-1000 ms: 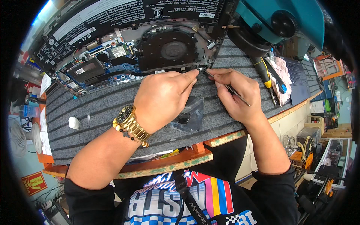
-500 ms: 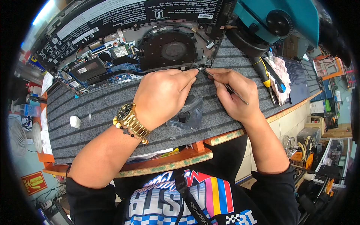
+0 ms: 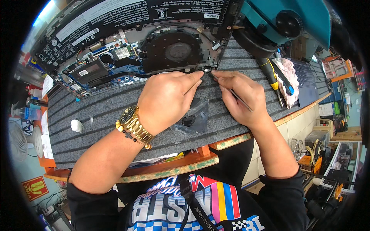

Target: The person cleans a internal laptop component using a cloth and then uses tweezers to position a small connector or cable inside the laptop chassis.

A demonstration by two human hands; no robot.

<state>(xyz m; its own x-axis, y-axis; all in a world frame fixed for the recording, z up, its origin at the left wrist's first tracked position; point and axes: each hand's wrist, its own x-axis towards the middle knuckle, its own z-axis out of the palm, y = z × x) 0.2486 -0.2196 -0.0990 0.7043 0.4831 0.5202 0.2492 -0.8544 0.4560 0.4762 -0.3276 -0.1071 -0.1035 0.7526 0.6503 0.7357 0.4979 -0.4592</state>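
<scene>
An opened laptop (image 3: 210, 57) stands tilted on the striped grey mat (image 3: 227, 127), its battery (image 3: 127, 19), round black fan (image 3: 178, 52) and blue circuit board (image 3: 123, 68) exposed. My left hand (image 3: 165, 96) reaches to the laptop's near right corner, thumb and index finger closed at a small shiny part (image 3: 207, 71). Whether those fingers grip that part is hidden. In a pinch, my right hand (image 3: 246, 90) holds a thin metal tool (image 3: 242, 102). Its tip lies at the same corner, too small to make out.
A clear plastic bag (image 3: 192, 121) with a dark piece lies between my forearms. To the right are a yellow-black screwdriver (image 3: 268, 73), a stained cloth (image 3: 290, 75), a keyboard (image 3: 308, 86) and a teal device (image 3: 308, 19). A white cotton ball (image 3: 77, 125) sits left.
The rear end of the metal tool has dipped slightly toward me as my right hand shifted a little. My left hand stays nearly still.
</scene>
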